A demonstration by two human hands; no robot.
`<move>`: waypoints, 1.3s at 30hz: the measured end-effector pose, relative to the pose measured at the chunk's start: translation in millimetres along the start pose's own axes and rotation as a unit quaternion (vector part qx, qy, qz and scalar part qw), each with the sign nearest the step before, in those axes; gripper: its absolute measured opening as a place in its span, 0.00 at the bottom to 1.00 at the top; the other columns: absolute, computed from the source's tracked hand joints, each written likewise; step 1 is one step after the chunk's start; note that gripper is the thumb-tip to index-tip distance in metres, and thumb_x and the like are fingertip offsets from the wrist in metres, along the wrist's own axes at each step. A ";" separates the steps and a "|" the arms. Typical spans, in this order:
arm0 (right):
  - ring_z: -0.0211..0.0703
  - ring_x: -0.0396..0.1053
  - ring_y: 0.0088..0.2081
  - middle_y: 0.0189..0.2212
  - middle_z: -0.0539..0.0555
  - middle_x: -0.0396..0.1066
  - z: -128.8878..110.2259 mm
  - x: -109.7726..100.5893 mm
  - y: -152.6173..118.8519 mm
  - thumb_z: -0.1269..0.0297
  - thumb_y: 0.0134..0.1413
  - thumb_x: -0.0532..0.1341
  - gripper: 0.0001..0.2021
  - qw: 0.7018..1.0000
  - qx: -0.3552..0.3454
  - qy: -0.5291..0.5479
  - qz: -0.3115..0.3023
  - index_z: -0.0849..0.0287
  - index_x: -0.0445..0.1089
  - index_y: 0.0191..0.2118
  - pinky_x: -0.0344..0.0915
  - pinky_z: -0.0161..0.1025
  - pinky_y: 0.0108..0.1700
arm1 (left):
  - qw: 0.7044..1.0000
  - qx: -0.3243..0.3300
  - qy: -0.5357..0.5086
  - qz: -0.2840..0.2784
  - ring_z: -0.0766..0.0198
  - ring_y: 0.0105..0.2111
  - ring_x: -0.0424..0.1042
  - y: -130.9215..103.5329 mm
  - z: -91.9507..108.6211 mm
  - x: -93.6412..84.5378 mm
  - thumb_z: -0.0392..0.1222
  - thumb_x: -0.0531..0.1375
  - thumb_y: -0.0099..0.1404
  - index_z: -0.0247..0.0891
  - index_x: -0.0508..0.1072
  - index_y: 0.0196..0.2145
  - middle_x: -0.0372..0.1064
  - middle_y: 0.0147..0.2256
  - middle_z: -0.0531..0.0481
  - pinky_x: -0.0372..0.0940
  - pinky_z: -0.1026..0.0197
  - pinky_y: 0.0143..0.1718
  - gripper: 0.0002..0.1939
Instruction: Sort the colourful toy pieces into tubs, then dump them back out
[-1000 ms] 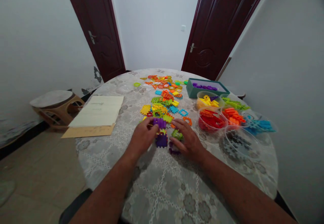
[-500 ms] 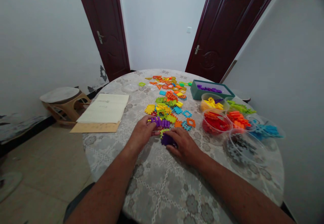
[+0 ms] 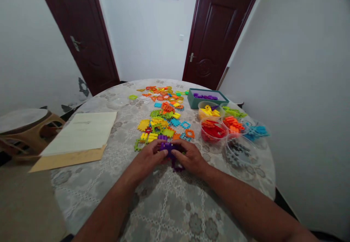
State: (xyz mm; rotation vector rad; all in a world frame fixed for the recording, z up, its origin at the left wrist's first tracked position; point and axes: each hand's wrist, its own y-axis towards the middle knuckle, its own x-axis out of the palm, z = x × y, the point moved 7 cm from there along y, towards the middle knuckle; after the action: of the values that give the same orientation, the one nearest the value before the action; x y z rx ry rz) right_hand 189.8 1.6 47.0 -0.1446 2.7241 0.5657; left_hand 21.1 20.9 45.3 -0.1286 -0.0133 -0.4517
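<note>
Purple toothed plastic building pieces (image 3: 167,146) are between my two hands at the near edge of the pile. My left hand (image 3: 147,158) is closed, its thumb and fingers pinching them from the left. From the right, my right hand (image 3: 191,158) grips the same pieces, thumb across the front. Below the fingertips a purple open-square piece (image 3: 179,168) shows; whether it is joined to the held pieces I cannot tell. Just beyond my fingers lies a purple ridged piece (image 3: 162,137), next to yellow ridged pieces (image 3: 152,137) and a green square frame piece (image 3: 139,145).
A heap of mixed coloured pieces (image 3: 161,119) runs toward the far side. On the right stand a green box (image 3: 193,101) of purple pieces and several clear tubs, including one with red pieces (image 3: 212,132) and one with grey pieces (image 3: 237,150). Paper sheets (image 3: 82,130) lie at left.
My hands have come together on the purple pieces. The purple ridged piece once in my left hand now lies beyond my fingers. The view has turned right.
</note>
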 end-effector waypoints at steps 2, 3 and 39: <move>0.44 0.77 0.43 0.44 0.52 0.80 3.0 0.6 1.6 0.64 0.62 0.66 0.14 1.000 0.020 0.018 0.006 0.53 0.76 0.53 0.72 0.43 0.49 | 0.999 0.015 0.028 -0.018 0.49 0.50 0.79 2.8 0.2 3.1 0.46 0.68 0.61 0.39 0.75 0.54 0.78 0.51 0.41 0.74 0.48 0.51 0.23; 0.44 0.77 0.43 0.44 0.52 0.80 4.6 1.0 2.0 0.65 0.61 0.66 0.15 0.999 0.029 0.027 0.008 0.53 0.76 0.53 0.72 0.43 0.49 | 0.999 0.022 0.039 -0.023 0.49 0.49 0.79 4.3 0.4 4.0 0.45 0.68 0.61 0.39 0.75 0.54 0.79 0.51 0.41 0.74 0.47 0.53 0.23; 0.51 0.73 0.52 0.48 0.57 0.73 -69.3 -74.7 -1.6 0.73 0.63 0.60 0.14 0.944 -0.202 -0.186 0.180 0.50 0.70 0.50 0.70 0.52 0.57 | 0.983 0.101 0.118 0.100 0.52 0.46 0.81 -3.0 19.0 -10.3 0.51 0.67 0.62 0.41 0.80 0.50 0.81 0.48 0.42 0.75 0.48 0.52 0.21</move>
State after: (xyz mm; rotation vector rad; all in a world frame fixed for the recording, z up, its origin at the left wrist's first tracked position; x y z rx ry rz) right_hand 237.5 -25.7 132.8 0.3362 2.2419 1.1279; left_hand 10.8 25.1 64.1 0.1239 0.1852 -0.2601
